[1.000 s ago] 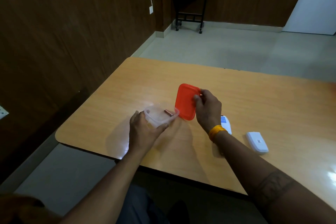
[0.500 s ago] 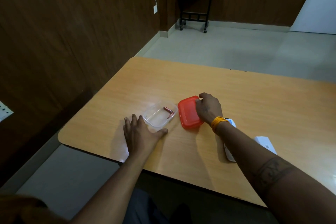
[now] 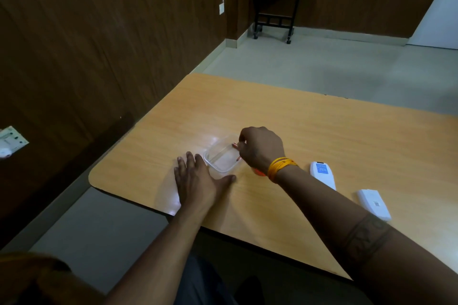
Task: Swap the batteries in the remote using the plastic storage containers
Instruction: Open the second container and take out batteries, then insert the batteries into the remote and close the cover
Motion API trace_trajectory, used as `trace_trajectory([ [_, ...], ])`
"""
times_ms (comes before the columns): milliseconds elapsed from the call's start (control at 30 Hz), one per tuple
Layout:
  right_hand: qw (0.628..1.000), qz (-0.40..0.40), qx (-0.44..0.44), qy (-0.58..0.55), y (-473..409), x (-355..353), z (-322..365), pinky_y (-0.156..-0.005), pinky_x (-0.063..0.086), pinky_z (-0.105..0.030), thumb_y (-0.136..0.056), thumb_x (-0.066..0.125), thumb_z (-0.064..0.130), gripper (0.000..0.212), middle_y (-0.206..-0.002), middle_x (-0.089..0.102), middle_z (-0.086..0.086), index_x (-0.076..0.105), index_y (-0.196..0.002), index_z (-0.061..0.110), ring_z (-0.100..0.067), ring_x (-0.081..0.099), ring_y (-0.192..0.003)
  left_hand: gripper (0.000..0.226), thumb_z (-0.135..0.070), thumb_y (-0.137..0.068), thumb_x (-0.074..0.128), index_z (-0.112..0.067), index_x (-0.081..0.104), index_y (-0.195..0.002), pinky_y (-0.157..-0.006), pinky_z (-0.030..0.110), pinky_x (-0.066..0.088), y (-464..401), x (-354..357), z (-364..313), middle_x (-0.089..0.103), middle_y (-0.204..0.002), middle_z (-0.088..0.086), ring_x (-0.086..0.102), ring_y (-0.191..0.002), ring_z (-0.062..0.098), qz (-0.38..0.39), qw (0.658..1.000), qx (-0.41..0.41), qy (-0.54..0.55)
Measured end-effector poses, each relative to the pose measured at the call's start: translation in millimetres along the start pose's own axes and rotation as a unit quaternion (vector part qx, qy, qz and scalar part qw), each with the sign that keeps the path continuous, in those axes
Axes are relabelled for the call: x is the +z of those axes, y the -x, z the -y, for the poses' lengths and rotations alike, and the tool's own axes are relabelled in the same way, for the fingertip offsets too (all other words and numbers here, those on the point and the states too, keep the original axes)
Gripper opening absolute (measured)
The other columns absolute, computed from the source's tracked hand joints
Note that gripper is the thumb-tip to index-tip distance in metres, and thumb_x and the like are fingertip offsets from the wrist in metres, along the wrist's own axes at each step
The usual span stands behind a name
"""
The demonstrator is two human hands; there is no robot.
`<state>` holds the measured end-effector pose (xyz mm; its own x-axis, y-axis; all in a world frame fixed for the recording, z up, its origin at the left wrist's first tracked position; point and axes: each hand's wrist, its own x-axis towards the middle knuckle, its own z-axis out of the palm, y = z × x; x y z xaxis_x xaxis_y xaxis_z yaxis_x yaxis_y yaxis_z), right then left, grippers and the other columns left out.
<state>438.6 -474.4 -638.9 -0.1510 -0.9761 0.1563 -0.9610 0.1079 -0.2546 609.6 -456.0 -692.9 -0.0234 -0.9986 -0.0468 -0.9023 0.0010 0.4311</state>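
A clear plastic container (image 3: pixel 219 158) sits open on the wooden table (image 3: pixel 309 131). My left hand (image 3: pixel 198 178) lies flat beside its near left corner, fingers spread. My right hand (image 3: pixel 260 150) reaches into the container's right side, fingertips pinched at two reddish batteries (image 3: pixel 235 145). Whether they are gripped is not clear. The orange lid (image 3: pixel 259 172) lies on the table, almost wholly hidden under my right wrist. The white remote (image 3: pixel 322 174) lies face down to the right, and its white battery cover (image 3: pixel 374 203) lies further right.
The table's rounded near left corner is close to my left hand. A dark wood-panelled wall runs along the left. A small black side table (image 3: pixel 278 2) stands far back on the tiled floor.
My right hand set the orange lid flat on the table, let go of it and moved left into the container. My left hand released the container and now rests flat beside it.
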Motion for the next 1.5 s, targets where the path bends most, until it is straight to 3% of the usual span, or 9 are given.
trace_trajectory([
  [200, 0.991, 0.022, -0.038, 0.129, -3, 4, 24, -0.064, 0.038, -0.035, -0.096, 0.054, 0.012, 0.016, -0.105, 0.072, -0.017, 0.068, -0.101, 0.007, -0.042, 0.069, -0.095, 0.128, -0.085, -0.073, 0.064, -0.009, 0.017, -0.165, -0.13, 0.049, 0.004, 0, 0, -1, 0.007, -0.175, 0.015, -0.001, -0.162, 0.035, 0.002, 1.0, -0.001, -0.01],
  [400, 0.991, 0.049, 0.01, 0.124, -10, 8, 29, -0.067, 0.042, -0.034, -0.091, 0.053, 0.003, 0.022, -0.109, 0.072, -0.018, 0.068, -0.106, 0.005, -0.041, 0.069, -0.1, 0.129, -0.084, -0.073, 0.065, -0.01, 0.015, -0.165, -0.13, 0.049, 0.004, 0, 1, 0, 0.005, -0.175, 0.014, -0.003, -0.162, 0.034, 0.008, 1.0, -0.003, -0.006],
  [767, 0.994, 0.064, 0.057, 0.061, -22, 16, 28, -0.068, 0.043, -0.033, -0.092, 0.065, 0.018, 0.019, -0.111, 0.071, -0.015, 0.067, -0.109, 0.009, -0.037, 0.068, -0.1, 0.129, -0.085, -0.073, 0.064, -0.008, 0.016, -0.165, -0.129, 0.048, 0.003, 0, 1, 0, 0.006, -0.175, 0.014, -0.001, -0.162, 0.034, 0.002, 1.0, -0.004, -0.012],
  [900, 0.998, 0.035, 0.05, 0.015, -17, 19, 28, -0.063, 0.044, -0.034, -0.093, 0.068, 0.028, 0.02, -0.1, 0.073, -0.015, 0.069, -0.098, 0.008, -0.038, 0.068, -0.089, 0.126, -0.083, -0.074, 0.064, -0.008, 0.019, -0.164, -0.129, 0.047, 0.006, 1, -2, 2, 0.01, -0.175, 0.014, 0.002, -0.162, 0.033, 0.004, 1.0, -0.002, -0.013],
  [1067, 0.992, -0.026, 0.041, -0.112, 7, 10, 27, -0.065, 0.053, -0.036, -0.093, 0.066, 0.038, 0.024, -0.087, 0.075, -0.006, 0.075, -0.098, 0.017, -0.028, 0.068, -0.083, 0.091, -0.071, -0.084, 0.066, -0.008, 0.049, -0.148, -0.124, 0.045, 0.031, 25, -13, -3, 0.037, -0.165, 0.016, 0.029, -0.155, 0.034, 0.013, 0.998, 0.027, -0.051],
  [1200, 0.975, -0.074, 0.044, -0.206, 38, -1, 19, -0.058, 0.046, -0.032, -0.091, 0.069, 0.038, 0.017, -0.071, 0.069, 0.004, 0.073, -0.092, 0.021, -0.016, 0.062, -0.069, 0.058, -0.062, -0.092, 0.064, -0.012, 0.064, -0.122, -0.095, 0.041, 0.051, 51, -23, -18, 0.06, -0.133, 0.012, 0.053, -0.131, 0.031, 0.033, 0.992, 0.05, -0.111],
  [1267, 0.961, -0.096, 0.045, -0.255, 52, -2, 11, -0.058, 0.041, -0.03, -0.088, 0.072, 0.035, 0.013, -0.072, 0.065, 0.008, 0.074, -0.087, 0.022, -0.011, 0.06, -0.07, 0.051, -0.059, -0.094, 0.062, -0.014, 0.065, -0.118, -0.088, 0.039, 0.053, 66, -26, -23, 0.061, -0.124, 0.009, 0.058, -0.12, 0.028, 0.046, 0.989, 0.066, -0.124],
  [1333, 0.948, -0.12, 0.044, -0.291, 67, -6, 1, -0.064, 0.047, -0.031, -0.086, 0.073, 0.034, 0.01, -0.079, 0.068, 0.009, 0.071, -0.082, 0.025, -0.012, 0.062, -0.077, 0.045, -0.056, -0.096, 0.061, -0.015, 0.065, -0.115, -0.086, 0.038, 0.053, 82, -27, -30, 0.061, -0.119, 0.008, 0.059, -0.114, 0.025, 0.054, 0.987, 0.091, -0.124],
  [1500, 0.914, -0.156, 0.138, -0.349, 109, -22, -38, -0.068, 0.058, -0.039, -0.084, 0.078, 0.027, 0.014, -0.073, 0.071, 0.006, 0.067, -0.076, 0.02, -0.015, 0.068, -0.071, 0.042, -0.053, -0.098, 0.056, -0.015, 0.063, -0.115, -0.09, 0.039, 0.049, 104, -18, -60, 0.06, -0.123, 0.006, 0.057, -0.12, 0.027, 0.088, 0.972, 0.168, -0.141],
])
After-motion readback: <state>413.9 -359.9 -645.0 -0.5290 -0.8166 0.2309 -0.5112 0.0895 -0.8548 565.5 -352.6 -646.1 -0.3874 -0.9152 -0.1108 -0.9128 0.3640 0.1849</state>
